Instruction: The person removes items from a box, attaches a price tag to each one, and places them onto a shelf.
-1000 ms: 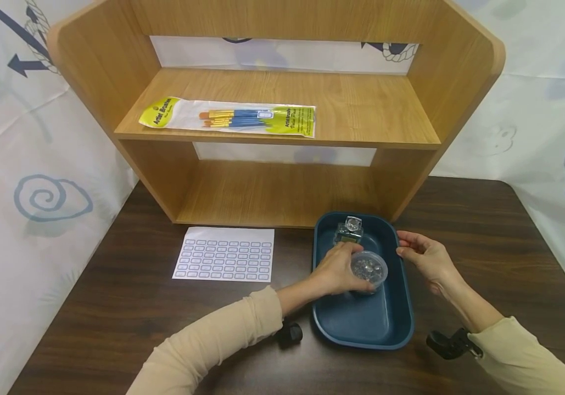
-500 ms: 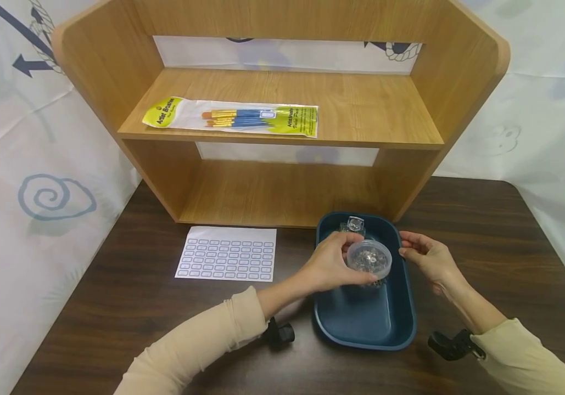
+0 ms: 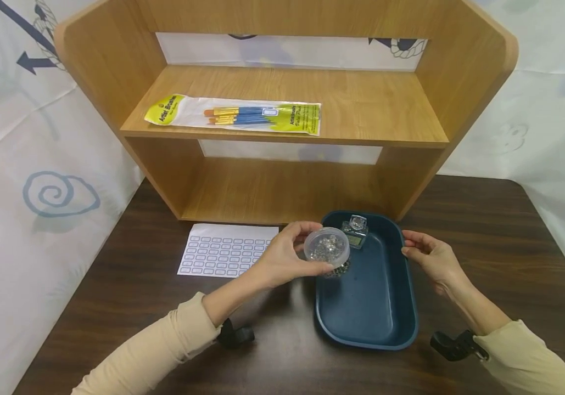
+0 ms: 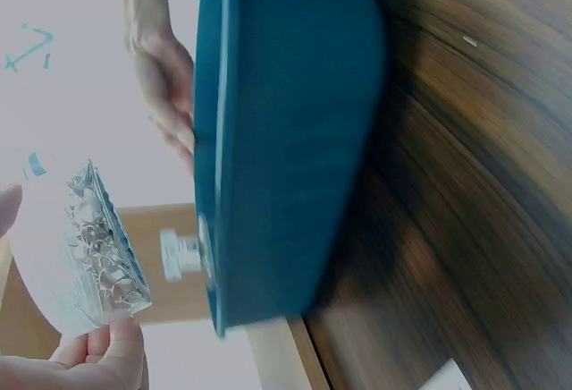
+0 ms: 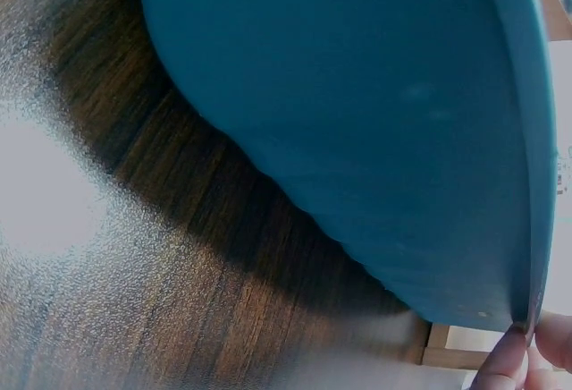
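Note:
My left hand [image 3: 287, 255] grips a round clear plastic tub [image 3: 327, 248] with small silvery metal pieces inside, held above the left rim of a blue tray [image 3: 386, 323]. In the left wrist view the tub [image 4: 98, 247] is tilted, raised beside the tray wall [image 4: 286, 139]. My right hand [image 3: 432, 260] pinches the tray's right rim between thumb and fingers. Close up in the right wrist view, its fingertips [image 5: 505, 363] clasp the rim. Inside the tray, at the back, stands a small square glass bottle [image 3: 355, 232] with a clear stopper.
A white sheet of printed labels [image 3: 225, 252] lies on the dark wood table [image 3: 129, 318], left of the tray. Behind stands a two-tier wooden shelf [image 3: 282, 140]. On its upper board lies a packet of artist brushes [image 3: 235, 115].
My left hand has lifted the clear tub out of the tray and carried it left to the tray's left rim. The glass bottle now shows fully. My right hand stays on the rim.

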Demonstrator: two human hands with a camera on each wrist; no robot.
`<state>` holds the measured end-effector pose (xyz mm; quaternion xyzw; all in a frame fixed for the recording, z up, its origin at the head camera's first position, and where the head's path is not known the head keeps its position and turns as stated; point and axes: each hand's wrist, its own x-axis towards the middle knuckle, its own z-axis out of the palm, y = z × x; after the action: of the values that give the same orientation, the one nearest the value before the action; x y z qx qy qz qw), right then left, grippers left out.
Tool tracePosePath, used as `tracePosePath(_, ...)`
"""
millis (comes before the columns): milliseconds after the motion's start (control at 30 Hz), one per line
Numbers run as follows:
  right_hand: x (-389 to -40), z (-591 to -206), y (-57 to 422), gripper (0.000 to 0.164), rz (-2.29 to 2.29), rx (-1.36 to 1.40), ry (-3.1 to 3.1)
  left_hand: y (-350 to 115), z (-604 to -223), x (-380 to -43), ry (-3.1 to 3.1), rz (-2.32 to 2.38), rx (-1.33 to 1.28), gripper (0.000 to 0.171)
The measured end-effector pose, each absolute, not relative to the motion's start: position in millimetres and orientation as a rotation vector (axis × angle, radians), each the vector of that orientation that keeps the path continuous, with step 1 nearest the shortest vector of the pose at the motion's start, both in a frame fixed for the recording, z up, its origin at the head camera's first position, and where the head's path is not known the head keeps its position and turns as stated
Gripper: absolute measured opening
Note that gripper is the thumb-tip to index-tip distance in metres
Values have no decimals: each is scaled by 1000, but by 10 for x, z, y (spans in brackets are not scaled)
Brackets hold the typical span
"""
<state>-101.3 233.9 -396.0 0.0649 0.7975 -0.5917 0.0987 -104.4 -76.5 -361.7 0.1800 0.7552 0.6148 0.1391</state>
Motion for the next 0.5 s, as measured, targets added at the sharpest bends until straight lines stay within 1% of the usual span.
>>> tracePosePath(267, -1017, -3975, 2346, 55, -1720, 175, 2373, -1191, -3705, -984, 2208, 1770, 367, 69)
tracePosePath(400, -1026, -3977, 2350, 55, -1698, 172, 2376, -1379, -3798, -936, 2194, 1730, 295, 70)
tracePosePath(500, -1035, -3981, 2353, 55, -1701, 173, 2372, -1505, -3893, -908, 2192, 1709, 289, 68)
